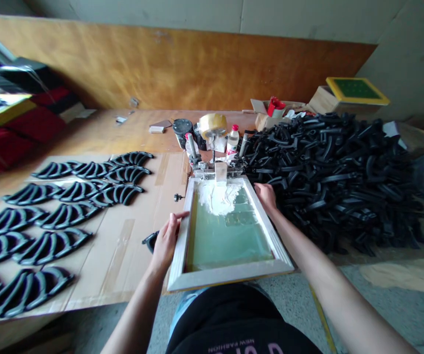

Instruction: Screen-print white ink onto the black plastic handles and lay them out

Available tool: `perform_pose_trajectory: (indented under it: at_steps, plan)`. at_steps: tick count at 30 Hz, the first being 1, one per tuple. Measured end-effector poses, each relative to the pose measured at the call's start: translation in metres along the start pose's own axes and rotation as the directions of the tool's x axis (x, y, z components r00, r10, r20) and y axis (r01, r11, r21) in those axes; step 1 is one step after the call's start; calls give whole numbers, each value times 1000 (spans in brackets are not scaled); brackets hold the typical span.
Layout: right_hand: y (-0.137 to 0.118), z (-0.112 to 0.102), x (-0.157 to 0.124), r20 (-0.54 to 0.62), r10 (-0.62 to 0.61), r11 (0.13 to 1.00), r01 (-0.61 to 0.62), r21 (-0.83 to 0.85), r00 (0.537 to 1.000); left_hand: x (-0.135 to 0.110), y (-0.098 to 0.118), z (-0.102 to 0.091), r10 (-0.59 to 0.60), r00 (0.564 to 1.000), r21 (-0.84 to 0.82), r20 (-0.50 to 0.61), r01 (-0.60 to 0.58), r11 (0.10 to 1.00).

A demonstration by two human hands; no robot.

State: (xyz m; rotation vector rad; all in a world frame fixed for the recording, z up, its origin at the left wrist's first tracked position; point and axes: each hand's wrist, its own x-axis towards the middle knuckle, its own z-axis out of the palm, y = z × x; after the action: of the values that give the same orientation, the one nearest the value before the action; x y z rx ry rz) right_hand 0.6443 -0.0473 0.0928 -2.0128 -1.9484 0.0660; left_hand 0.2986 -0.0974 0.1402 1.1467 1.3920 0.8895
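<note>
A wooden-framed printing screen (181,241) with green mesh lies in front of me, hinged at its far end to a metal clamp (212,169). White ink (218,196) is spread over the far part of the mesh. My left hand (166,241) grips the frame's left rail, thumb on top. My right hand (265,195) holds the right rail near the far corner. A black curved part (150,240) peeks out from under the frame beside my left hand.
Rows of black curved parts (68,214) lie on cardboard to the left. A big heap of the same parts (337,167) fills the right. Behind the clamp stand a tape roll (212,124), a small bottle (232,140) and a black tub (182,129). Another screen (357,90) rests on boxes.
</note>
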Motion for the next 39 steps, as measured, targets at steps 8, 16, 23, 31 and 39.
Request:
perform_pose_trajectory:
  at_steps: [8, 16, 23, 31, 39]
  plan:
    - [-75, -1, 51, -98, -298, 949, 305, 75, 950, 20, -82, 13, -61, 997, 77, -47, 65, 995]
    - [-77, 2, 12, 200, -598, 801, 587, 118, 776, 20, -83, 13, -62, 996, 94, -59, 68, 993]
    - [-72, -14, 9, 200, -631, 775, 593, 219, 750, 18, -77, 14, -65, 996, 59, -59, 69, 996]
    - [-73, -6, 2, 105, -623, 768, 581, 269, 775, 12, -65, 10, -103, 994, 95, -33, 106, 990]
    - [-55, -38, 82, -80, -150, 983, 157, 95, 985, 3, 3, -4, -32, 999, -41, -3, 32, 999]
